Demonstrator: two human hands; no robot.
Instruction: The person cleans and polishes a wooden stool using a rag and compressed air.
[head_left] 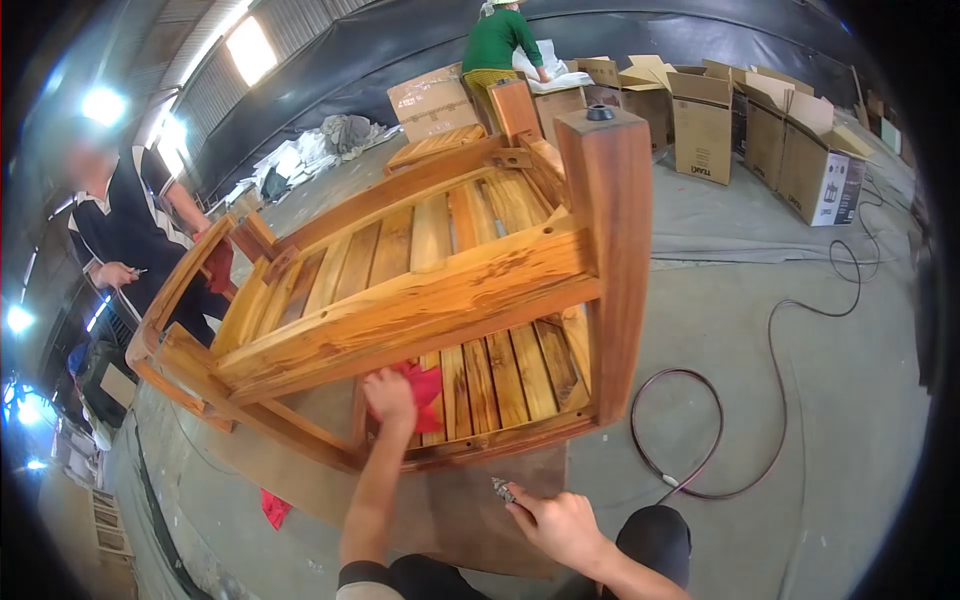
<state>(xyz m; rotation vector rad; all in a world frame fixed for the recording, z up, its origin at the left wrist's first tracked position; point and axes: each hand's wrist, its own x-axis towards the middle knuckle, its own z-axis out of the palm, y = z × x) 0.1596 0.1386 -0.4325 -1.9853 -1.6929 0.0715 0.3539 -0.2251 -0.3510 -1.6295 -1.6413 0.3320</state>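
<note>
A wooden slatted chair (pixel 410 300) lies tipped over in front of me, its thick leg (pixel 610 260) pointing up at the right. My left hand (pixel 390 397) reaches under the side rail and presses a red cloth (pixel 425 392) against the frame beside the slats (pixel 495 380). My right hand (pixel 562 530) is closed in front of my knee, apart from the chair. Between its thumb and fingers sticks out a small grey, speckled piece (pixel 502 490), too small to name.
Another person (pixel 135 230) stands at the left beside the chair, one hand near a red cloth (pixel 220 265). A person in green (pixel 495 45) bends over among cardboard boxes (pixel 703 125). A hose (pixel 720 440) coils on the floor at right; a red rag (pixel 274 508) lies at left.
</note>
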